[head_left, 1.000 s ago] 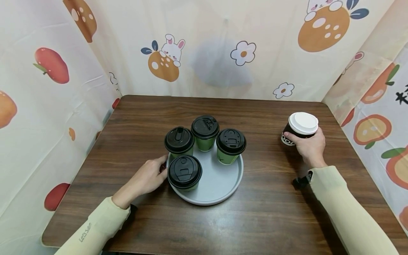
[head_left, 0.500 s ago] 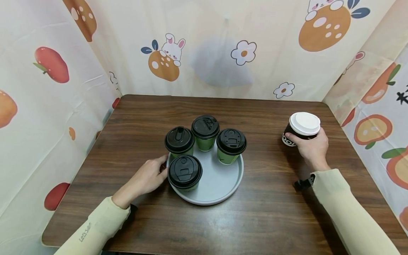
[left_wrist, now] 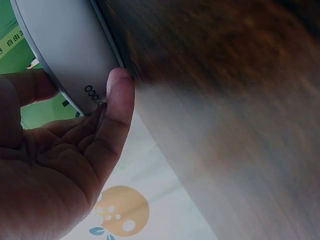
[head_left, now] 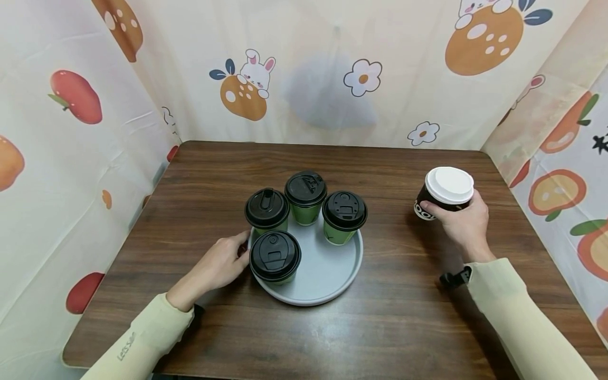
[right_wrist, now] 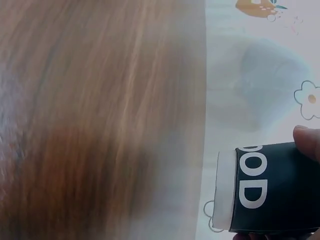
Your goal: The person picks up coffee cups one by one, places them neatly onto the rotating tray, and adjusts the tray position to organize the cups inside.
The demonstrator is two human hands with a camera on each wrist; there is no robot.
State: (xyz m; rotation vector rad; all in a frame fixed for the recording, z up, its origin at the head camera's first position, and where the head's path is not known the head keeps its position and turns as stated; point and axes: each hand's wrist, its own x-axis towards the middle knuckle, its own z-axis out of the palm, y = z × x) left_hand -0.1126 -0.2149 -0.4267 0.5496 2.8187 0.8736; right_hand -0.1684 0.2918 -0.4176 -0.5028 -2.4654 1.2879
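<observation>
My left hand (head_left: 218, 264) holds the round light-grey tray (head_left: 328, 279) by its left rim. In the left wrist view, the thumb (left_wrist: 37, 85) lies over the tray's edge and the fingers (left_wrist: 117, 105) lie against its outer side. Several green paper cups with black lids stand upright on the tray: a near-left cup (head_left: 275, 257), a left cup (head_left: 267, 211), a back cup (head_left: 306, 195) and a right cup (head_left: 344, 216). At the right, my right hand (head_left: 467, 224) grips a black paper cup (head_left: 446, 192) with a white lid, slightly tilted. White letters show on its side in the right wrist view.
The brown wooden table (head_left: 380, 327) has its back edge against a printed curtain (head_left: 309, 68). More curtain hangs along the left and right sides. The right cup stands at the tray's right rim, facing the black cup across the tabletop.
The right hand with the black cup shifts slightly right, then a little left and toward me, with the cup tilting somewhat. The left hand, tray and green cups stay put.
</observation>
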